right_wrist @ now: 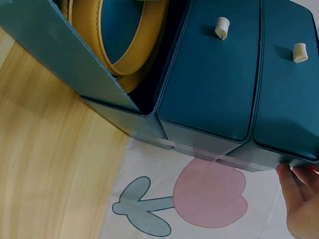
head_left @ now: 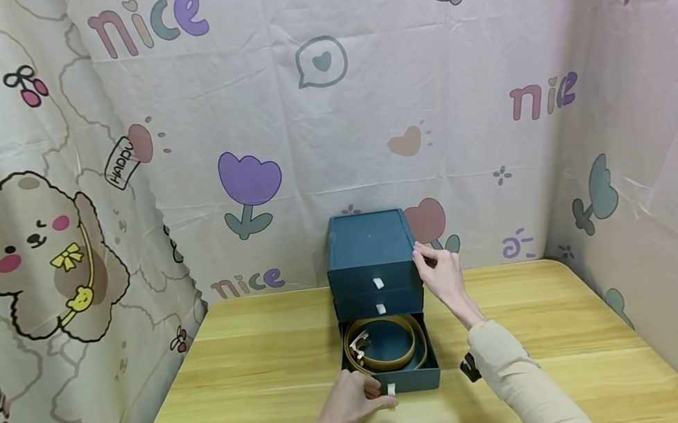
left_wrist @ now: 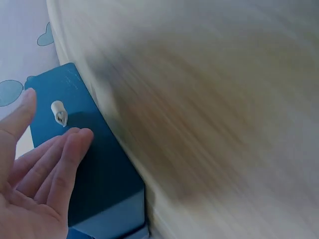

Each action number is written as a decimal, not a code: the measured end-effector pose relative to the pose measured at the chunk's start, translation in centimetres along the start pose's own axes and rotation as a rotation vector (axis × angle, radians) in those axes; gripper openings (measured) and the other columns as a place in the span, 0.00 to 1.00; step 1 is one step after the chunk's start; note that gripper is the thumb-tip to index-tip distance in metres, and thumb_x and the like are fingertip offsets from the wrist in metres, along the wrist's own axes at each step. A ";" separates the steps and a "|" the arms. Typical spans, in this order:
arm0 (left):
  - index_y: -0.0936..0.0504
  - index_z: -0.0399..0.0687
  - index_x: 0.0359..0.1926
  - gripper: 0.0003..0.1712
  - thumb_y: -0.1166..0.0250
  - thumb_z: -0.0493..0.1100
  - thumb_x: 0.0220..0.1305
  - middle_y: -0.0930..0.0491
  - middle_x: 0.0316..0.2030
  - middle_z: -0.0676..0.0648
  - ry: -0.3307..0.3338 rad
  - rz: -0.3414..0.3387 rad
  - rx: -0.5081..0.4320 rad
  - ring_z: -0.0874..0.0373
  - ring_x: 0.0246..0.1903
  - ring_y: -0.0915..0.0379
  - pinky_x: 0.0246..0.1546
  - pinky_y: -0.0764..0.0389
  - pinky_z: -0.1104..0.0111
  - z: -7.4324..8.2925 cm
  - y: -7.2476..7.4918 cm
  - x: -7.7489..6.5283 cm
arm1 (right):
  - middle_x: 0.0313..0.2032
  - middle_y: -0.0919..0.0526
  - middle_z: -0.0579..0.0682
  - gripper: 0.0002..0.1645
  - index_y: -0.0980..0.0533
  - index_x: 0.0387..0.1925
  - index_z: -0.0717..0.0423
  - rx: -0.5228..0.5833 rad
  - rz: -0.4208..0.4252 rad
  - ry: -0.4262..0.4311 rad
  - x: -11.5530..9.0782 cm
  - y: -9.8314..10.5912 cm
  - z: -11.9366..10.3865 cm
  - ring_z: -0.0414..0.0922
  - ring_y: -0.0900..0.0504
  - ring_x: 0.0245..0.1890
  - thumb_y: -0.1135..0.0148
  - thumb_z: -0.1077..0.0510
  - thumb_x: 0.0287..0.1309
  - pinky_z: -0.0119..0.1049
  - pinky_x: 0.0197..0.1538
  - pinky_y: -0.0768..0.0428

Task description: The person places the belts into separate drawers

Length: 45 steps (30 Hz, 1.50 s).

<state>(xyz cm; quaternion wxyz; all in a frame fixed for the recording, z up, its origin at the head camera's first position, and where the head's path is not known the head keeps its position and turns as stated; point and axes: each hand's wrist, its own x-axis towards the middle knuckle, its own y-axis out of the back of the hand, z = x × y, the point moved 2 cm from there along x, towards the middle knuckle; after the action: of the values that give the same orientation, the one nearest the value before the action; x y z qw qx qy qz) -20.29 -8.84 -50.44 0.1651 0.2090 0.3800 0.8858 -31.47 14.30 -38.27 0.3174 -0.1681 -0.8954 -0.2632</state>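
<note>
A dark blue box with three stacked drawers (head_left: 370, 239) stands at the table's far edge. Its bottom drawer (head_left: 417, 380) is pulled out and bears a coiled tan belt (head_left: 418, 342) with a metal buckle (head_left: 359, 345). My left hand (head_left: 348, 402) is at that drawer's front. In the left wrist view, its thumb and fingers are spread apart on either side of the white pull tab (left_wrist: 59, 112), without pinching it. At the box's upper right side, my right hand (head_left: 443, 273) touches the wall with its fingertips. The right wrist view shows these fingers (right_wrist: 289, 181) fairly straight against the top section.
The two upper drawers are closed, each with a white tab (head_left: 378, 282). A wooden table (head_left: 255, 360) lies under the box. Behind it hangs a printed cloth (head_left: 330, 136), with more cloth on both sides. A black band (head_left: 470, 367) shows by my right sleeve.
</note>
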 end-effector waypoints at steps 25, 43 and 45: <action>0.12 0.50 0.18 0.11 0.22 0.46 0.52 0.14 0.17 0.56 0.015 0.043 0.023 0.81 0.16 0.38 0.19 0.36 0.83 0.5 -1.6 0.6 | 0.52 0.13 0.58 0.15 0.16 0.50 0.63 0.018 -0.016 -0.032 0.0 0.0 0.1 0.55 0.13 0.49 0.35 0.60 0.64 0.50 0.50 0.15; 0.11 0.50 0.19 0.10 0.21 0.46 0.51 0.14 0.17 0.56 0.028 0.110 0.127 0.79 0.18 0.34 0.24 0.33 0.82 0.8 -2.0 0.9 | 0.52 0.13 0.57 0.16 0.16 0.51 0.62 0.016 -0.029 -0.044 0.0 0.1 -0.1 0.54 0.12 0.49 0.36 0.58 0.65 0.49 0.50 0.15; 0.11 0.50 0.20 0.09 0.22 0.45 0.52 0.14 0.18 0.55 0.029 0.107 0.124 0.79 0.18 0.33 0.24 0.32 0.82 0.8 -2.0 0.9 | 0.52 0.13 0.58 0.16 0.16 0.51 0.63 0.017 -0.027 -0.042 0.0 0.0 0.0 0.54 0.13 0.49 0.36 0.59 0.65 0.49 0.50 0.15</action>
<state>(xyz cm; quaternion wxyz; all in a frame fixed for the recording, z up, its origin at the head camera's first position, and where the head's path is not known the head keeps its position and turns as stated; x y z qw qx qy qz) -20.40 -6.59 -51.22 0.0986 0.2258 0.4246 0.8712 -31.45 14.32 -38.25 0.2963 -0.1586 -0.9064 -0.2561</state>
